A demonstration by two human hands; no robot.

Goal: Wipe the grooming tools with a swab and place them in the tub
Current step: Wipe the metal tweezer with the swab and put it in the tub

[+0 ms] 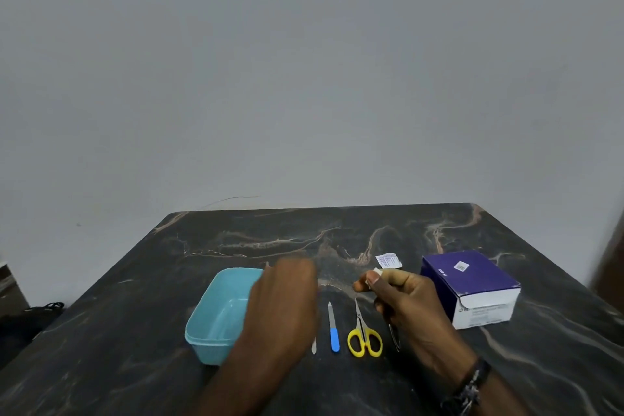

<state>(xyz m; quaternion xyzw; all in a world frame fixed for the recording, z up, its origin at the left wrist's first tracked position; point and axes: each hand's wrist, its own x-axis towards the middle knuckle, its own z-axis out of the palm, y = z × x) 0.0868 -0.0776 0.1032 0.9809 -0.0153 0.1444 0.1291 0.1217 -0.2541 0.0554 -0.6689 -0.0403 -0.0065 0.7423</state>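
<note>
Head view, looking down at a dark marbled tabletop (337, 233). Nearest in the lower middle of the frame is the row of grooming tools, all lying with their long axes pointing away from the person, roughly parallel. A pale thin tool (314, 346) mostly hides under the left hand (283, 307); then comes the blue-handled nail file (333, 328), then the yellow-handled scissors (364, 334) with the loops toward the near edge and the tips pointing away, and a thin metal tool (395, 338) that peeks out below the right hand (401, 297).

The left hand is blurred, hovering over the gap between the tub and the pale tool, so it's closest to that one and to the file. I can't tell how its fingers sit, too smeared. The right hand pinches a small white swab (377, 272) between thumb and fingertips, held above the scissors.

My guess is the left hand picks up a tool and brings it to the swab.

The light blue tub (202, 324) sits left of the tools, open and nothing visible in it. Further back on the right, a torn wrapper (388, 260) and a purple and white box (472, 287).
</note>
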